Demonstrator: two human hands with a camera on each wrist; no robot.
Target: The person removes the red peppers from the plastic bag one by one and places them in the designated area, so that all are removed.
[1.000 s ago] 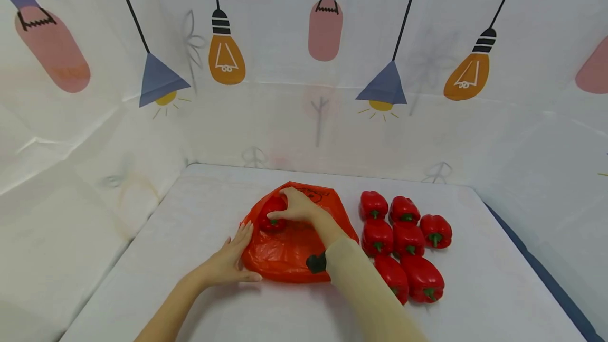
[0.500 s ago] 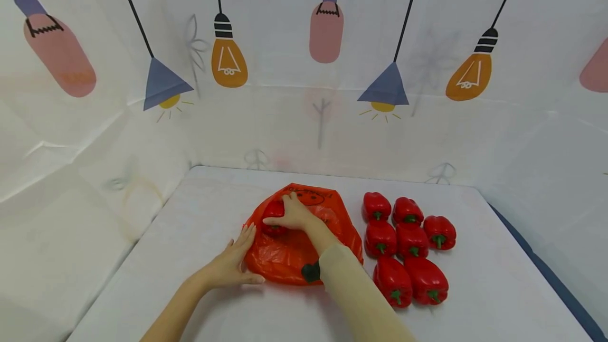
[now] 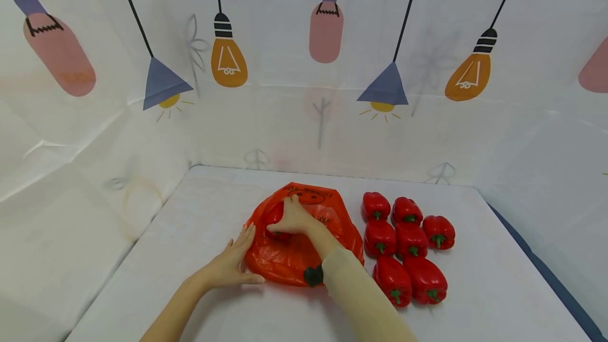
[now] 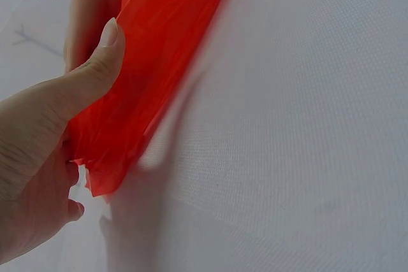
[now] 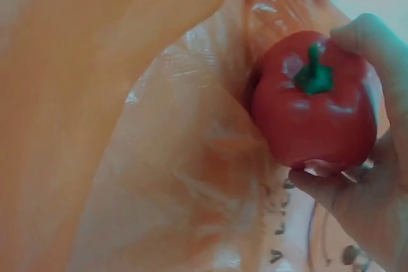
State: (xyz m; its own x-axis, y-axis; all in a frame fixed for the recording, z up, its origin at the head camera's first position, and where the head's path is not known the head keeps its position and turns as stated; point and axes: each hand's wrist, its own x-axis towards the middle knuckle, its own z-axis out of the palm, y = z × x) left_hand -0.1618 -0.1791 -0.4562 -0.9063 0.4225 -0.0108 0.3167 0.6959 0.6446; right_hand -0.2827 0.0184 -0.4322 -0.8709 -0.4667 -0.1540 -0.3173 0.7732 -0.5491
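Note:
My right hand (image 3: 298,218) grips a red bell pepper (image 5: 312,122) with a green stem, thumb on one side and fingers on the other. The pepper sits at the left part of an orange-red plastic bag (image 3: 280,263) with dark print, and the bag's film surrounds it in the right wrist view. My left hand (image 3: 228,264) is spread against the bag's left edge, fingers extended. Its thumb (image 4: 105,62) lies along the near side of the bag in the left wrist view, while some of its fingers are hidden behind the film.
Several red bell peppers (image 3: 412,240) stand grouped right of the bag on the white table (image 3: 484,289). A white sheet (image 3: 275,120) printed with lamps and bulbs hangs behind and at the sides. A dark blue strip (image 3: 541,268) runs along the table's right edge.
The right hand has shifted slightly right and downward with the pepper, deeper over the bag. The left hand stays at the bag's edge. The whole view moved a little earlier on.

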